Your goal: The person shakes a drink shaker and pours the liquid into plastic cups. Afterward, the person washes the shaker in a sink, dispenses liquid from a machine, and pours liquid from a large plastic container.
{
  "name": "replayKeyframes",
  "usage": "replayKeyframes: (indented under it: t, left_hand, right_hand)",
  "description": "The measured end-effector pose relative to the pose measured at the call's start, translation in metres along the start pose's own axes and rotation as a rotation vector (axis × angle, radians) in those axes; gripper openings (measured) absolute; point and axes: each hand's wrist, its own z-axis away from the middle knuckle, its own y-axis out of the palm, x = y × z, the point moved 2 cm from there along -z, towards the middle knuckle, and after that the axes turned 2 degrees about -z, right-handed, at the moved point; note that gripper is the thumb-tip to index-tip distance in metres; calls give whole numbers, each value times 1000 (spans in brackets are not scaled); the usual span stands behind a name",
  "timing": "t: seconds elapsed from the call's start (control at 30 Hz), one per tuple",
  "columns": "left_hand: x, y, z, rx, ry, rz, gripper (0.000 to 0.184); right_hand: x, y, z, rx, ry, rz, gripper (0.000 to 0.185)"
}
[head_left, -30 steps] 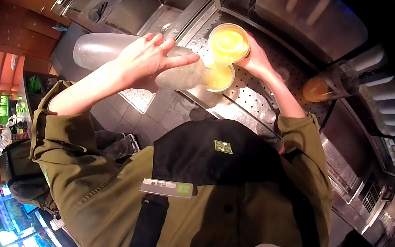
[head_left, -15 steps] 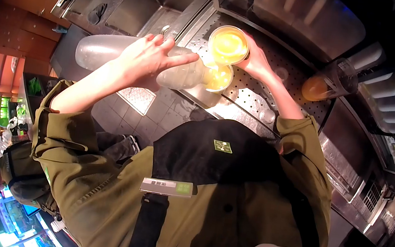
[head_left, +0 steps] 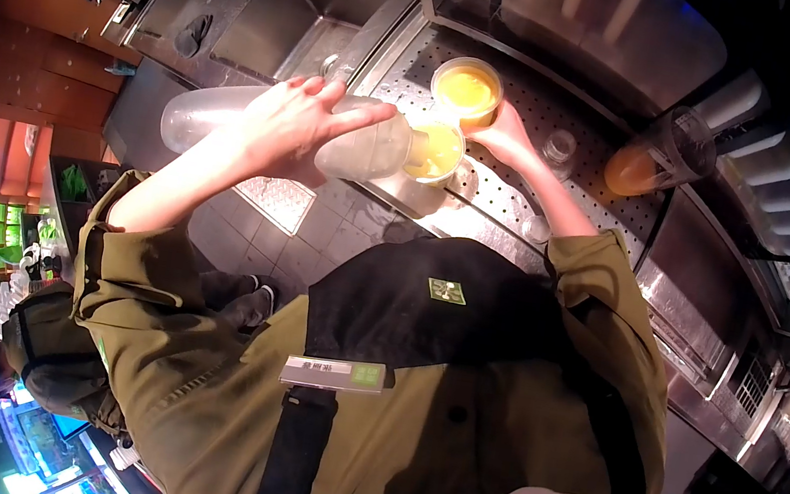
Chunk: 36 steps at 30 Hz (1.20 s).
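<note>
My left hand [head_left: 293, 127] is wrapped over a long translucent shaker [head_left: 365, 150] that lies tilted almost level. The shaker's mouth is at the rim of a clear cup [head_left: 438, 152], with yellow liquid at the mouth and in the cup. My right hand [head_left: 505, 133] has its fingers closed round the lower side of a second cup [head_left: 468, 89], which holds yellow-orange drink. Both cups are close together over the perforated metal counter, and the fingertips behind the second cup are hidden.
A steel sink [head_left: 290, 25] is at the upper left. On the perforated counter [head_left: 589, 158] stand a small clear glass [head_left: 559, 147] and a clear jug [head_left: 666, 154] with orange liquid. A person with a backpack [head_left: 64, 342] is at the lower left.
The second cup and my right hand have shifted slightly right and down. The shaker has moved a little to the right. The view has turned slightly.
</note>
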Motion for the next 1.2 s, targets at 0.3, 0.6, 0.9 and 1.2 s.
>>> replayKeyframes:
  t: [0.3,0.6,0.9,1.2]
  left_hand:
    - [1,-3,1,27,-18,14,103]
    - [-2,-14,-6,24,19,-116,102]
    - [13,10,-6,122,-3,142,103]
    - [-11,-15,-22,146,60,-263,101]
  right_hand:
    - [-2,-3,7,93,146,-182,53]
    - [8,-12,20,101,141,-52,85]
    - [-6,-11,23,76,139,-38,89]
    - [1,-5,28,73,136,-94,101]
